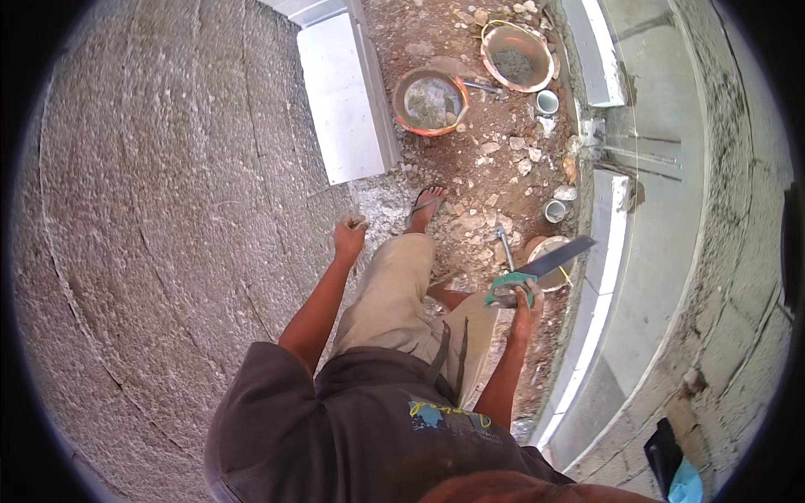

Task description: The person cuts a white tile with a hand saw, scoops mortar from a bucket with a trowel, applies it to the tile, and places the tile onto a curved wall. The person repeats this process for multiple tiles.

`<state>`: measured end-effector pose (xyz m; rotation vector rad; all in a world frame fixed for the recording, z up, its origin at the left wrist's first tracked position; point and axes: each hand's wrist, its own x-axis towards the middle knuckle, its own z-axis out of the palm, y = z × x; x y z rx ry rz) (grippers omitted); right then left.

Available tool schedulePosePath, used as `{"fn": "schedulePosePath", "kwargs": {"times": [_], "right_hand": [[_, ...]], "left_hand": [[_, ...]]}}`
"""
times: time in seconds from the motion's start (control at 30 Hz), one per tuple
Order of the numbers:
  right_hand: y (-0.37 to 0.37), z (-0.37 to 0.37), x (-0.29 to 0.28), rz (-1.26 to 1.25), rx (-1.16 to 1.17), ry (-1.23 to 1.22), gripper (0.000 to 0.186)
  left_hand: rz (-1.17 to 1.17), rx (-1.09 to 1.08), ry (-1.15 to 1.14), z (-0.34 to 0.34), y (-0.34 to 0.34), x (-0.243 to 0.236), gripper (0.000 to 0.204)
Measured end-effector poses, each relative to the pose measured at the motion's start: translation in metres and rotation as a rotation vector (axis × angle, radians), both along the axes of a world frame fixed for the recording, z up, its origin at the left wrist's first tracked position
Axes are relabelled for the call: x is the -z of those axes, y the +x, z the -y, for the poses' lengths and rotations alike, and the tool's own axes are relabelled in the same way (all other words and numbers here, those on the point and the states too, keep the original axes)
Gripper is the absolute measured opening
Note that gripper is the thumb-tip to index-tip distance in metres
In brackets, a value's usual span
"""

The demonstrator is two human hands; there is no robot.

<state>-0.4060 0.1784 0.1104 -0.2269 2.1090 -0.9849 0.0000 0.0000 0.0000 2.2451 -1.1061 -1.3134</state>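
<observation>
From my remote seat I take the pale block (340, 101) as my landmark and place everything by it. The right hand (527, 303) is wrapped around the green handle (513, 289) of a handsaw (549, 261), well apart from the block, below and to its right, with the blade slanting away from it over a bucket (547, 246). The left hand (350, 235) is just below the block's near end, touching nothing that I can see; its fingers look loosely curled in, though I can't tell whether something small sits between them. The step in hand, as I judge it, is simply carrying the saw — and I'd do that with a firm grip and a steady wrist, blade angled outward as now, clear of the trousers (386, 277). I can't make out which edge bears the teeth, so I'd treat both as sharp. The sandalled foot (426, 205) stands just beyond the block's near end, to its right, near loose stones (525, 166), so I'd place each step flat and slow — a stumble could swing the blade toward the leg.
</observation>
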Motion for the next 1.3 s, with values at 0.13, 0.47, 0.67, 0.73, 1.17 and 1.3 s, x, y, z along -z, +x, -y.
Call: {"fn": "schedulePosePath", "kwargs": {"times": [0.13, 0.47, 0.67, 0.73, 1.17, 1.3], "right_hand": [[0.010, 0.132, -0.038, -0.070, -0.239, -0.234, 0.037], [0.015, 0.395, -0.022, -0.020, -1.175, -0.186, 0.045], [0.058, 0.496, 0.031, -0.071, -1.627, -0.312, 0.043], [0.071, 0.516, 0.041, -0.016, -1.634, -0.346, 0.042], [0.117, 0.568, 0.080, -0.152, -1.649, -0.398, 0.041], [0.128, 0.572, 0.075, -0.223, -1.642, -0.285, 0.042]], "left_hand": [[0.053, -0.280, -0.065, 0.000, 0.006, 0.029, 0.018], [-0.155, -1.099, -0.081, 0.024, -0.051, 0.092, 0.021], [0.359, -0.811, 0.183, 0.090, -0.072, 0.111, 0.126], [0.508, -0.625, 0.154, 0.116, -0.061, 0.112, 0.140], [0.550, -0.172, 0.091, 0.275, 0.007, 0.138, 0.153], [0.474, -0.187, -0.137, 0.264, 0.005, 0.139, 0.149]]}}
